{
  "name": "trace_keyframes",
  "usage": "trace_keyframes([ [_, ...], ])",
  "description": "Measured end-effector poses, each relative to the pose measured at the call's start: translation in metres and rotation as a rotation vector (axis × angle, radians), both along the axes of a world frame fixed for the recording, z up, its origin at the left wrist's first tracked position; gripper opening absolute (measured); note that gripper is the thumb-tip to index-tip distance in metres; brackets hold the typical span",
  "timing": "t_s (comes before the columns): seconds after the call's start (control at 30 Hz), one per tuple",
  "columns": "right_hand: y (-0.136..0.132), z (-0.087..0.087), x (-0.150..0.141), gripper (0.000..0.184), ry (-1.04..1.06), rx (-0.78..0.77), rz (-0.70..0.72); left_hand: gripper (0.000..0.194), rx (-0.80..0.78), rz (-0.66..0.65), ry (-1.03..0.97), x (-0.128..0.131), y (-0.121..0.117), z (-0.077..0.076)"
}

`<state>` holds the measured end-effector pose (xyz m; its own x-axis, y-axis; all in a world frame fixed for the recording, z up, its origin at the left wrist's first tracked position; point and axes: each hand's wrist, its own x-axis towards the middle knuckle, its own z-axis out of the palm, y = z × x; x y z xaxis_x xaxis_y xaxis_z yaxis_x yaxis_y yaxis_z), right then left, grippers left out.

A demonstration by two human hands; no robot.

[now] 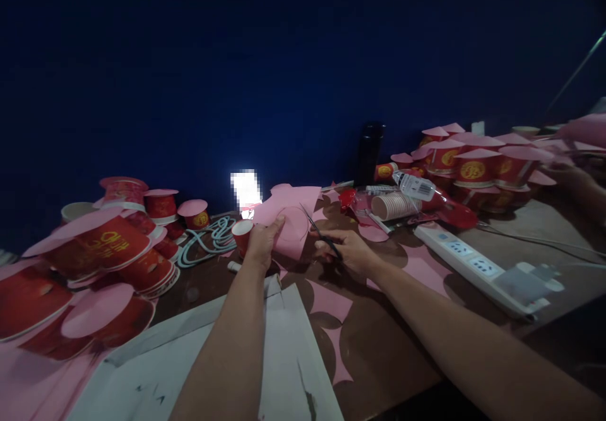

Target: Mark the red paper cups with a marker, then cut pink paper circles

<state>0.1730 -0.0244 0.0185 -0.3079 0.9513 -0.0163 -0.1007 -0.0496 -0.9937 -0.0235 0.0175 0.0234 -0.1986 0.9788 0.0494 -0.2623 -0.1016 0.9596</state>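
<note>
My left hand (265, 241) grips a sheet of pink paper (297, 203), with the thumb lying on top of it. A round outline shows on the sheet. In my right hand (348, 250) is a pair of dark scissors (327, 239), its blades at the paper's right edge. Whether the blades are parted is too small to tell. A small red paper cup (242, 235) stands just left of my left hand. Curved pink paper scraps (330, 301) lie on the brown table below my right hand.
Red cups with pink paper discs stand at left (108, 244) and in a pile (473, 168) at right. A power strip (473, 266), a glue bottle (414, 186), stacked paper cups (395, 207), a coiled cable (203, 241) and a white board (284, 364) surround my arms. Another person's hand (575, 181) shows at right.
</note>
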Motion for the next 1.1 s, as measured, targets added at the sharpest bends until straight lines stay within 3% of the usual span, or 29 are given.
trace_keyframes([
  [0.23,0.0001,0.0015,0.0019,0.054,-0.031,-0.025,-0.010,0.046,0.039,-0.133,0.029,0.0013,-0.0033,-0.0016],
  [0.47,-0.0010,0.0056,0.0030,0.046,-0.029,0.016,0.005,0.050,-0.005,-0.121,0.005,0.0006,-0.0026,-0.0015],
  [1.1,0.0016,0.0052,0.0049,0.049,-0.039,0.034,0.047,0.049,-0.027,-0.128,-0.026,-0.0004,-0.0061,0.0059],
])
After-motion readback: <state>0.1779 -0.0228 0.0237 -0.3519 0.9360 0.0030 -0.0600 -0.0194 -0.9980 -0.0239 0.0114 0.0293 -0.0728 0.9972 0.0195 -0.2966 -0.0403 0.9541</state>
